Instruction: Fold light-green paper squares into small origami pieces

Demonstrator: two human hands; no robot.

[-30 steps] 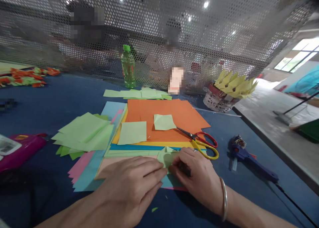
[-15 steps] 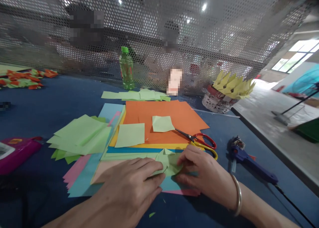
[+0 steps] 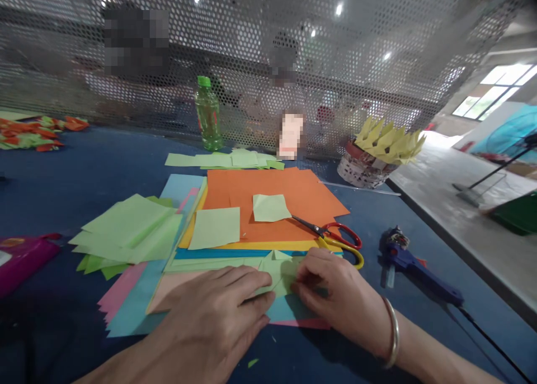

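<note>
A stack of sheets [image 3: 235, 188] is lying mid-worktop [image 3: 126, 155], and two squares [image 3: 216, 227] are resting on it. Scissors [image 3: 322, 231] are lying across its 3 o'clock side, tip pointing towards 10. At its 6 o'clock edge, a paper piece [image 3: 280, 273] is lying between the left hand [image 3: 226, 300], at 7, and the right hand [image 3: 342, 294], at 5. A loose pile [image 3: 130, 227] is overlapping the stack at 9. Strips [image 3: 222, 160] are lying beyond at 12, a bottle [image 3: 208, 118] standing behind them at 11. A basket [image 3: 361, 169] is standing at 2, a glue gun [image 3: 423, 273] lying at 3.

Grey perforated-metal partition [image 3: 247, 32], twelve o'clock, white light spots across it. Bright multi-pane window [image 3: 489, 90], two. Pale concrete floor [image 3: 444, 191], three.
</note>
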